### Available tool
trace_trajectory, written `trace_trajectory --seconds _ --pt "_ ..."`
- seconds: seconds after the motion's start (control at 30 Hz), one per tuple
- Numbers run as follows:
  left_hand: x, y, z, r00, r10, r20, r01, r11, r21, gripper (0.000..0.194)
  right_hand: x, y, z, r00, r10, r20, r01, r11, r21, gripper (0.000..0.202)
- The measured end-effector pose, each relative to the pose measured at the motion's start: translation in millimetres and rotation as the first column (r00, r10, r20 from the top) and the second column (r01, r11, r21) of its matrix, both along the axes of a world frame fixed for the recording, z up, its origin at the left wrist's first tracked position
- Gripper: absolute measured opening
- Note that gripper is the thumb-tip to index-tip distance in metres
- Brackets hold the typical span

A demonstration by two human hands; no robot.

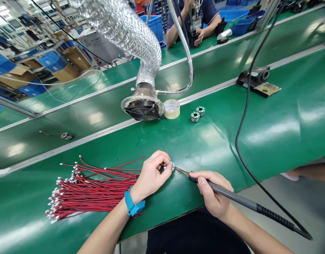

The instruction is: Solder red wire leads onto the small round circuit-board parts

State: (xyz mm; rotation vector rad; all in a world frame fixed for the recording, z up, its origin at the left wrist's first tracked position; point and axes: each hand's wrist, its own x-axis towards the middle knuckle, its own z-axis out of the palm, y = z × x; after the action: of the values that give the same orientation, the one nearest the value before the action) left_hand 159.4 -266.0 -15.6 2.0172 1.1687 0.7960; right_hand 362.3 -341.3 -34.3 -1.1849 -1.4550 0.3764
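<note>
My left hand (153, 173) is closed in a pinch at a small round motor (173, 166) with a green-and-white circuit board on top. A short bit of red shows between the fingers, perhaps a wire end; the fingertips partly hide it. In my right hand (215, 194) a soldering iron (231, 195) is gripped like a pen, and its tip meets the edge of the board or lies very close. A blue wrist strap (133, 203) circles my left wrist. Beside that arm lies a bundle of red wires (96, 194) with white connectors at their left ends.
Two more round motors (195, 116) stand behind my hands. A fume fan (143, 107) on a foil duct (141, 35) hangs by a tape roll (172, 109). An iron stand (258, 81) sits right; the iron's cable (244, 120) loops there. A co-worker (194, 24) sits opposite.
</note>
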Motion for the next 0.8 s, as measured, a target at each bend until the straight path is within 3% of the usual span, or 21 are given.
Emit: trace_trajectory --seconds 0.33,0.53,0.8 --pt "-1 1 -2.0 1.000 -0.013 -0.007 0.013 0.999 0.043 0.014 -2 2 0.3 1.000 0.006 -0.010 -0.006 0.999 0.048 0.021" --pt "-1 1 -2.6 1.000 -0.019 -0.017 0.020 0.998 0.059 0.014 0 0 -6.6 0.997 0.037 -0.064 -0.042 0.996 -0.073 0.023" --pt "-2 1 -3.7 0.999 -0.023 -0.035 0.025 0.997 0.075 0.014 1 -4 -18.5 0.990 0.008 -0.143 -0.021 0.996 -0.092 0.022"
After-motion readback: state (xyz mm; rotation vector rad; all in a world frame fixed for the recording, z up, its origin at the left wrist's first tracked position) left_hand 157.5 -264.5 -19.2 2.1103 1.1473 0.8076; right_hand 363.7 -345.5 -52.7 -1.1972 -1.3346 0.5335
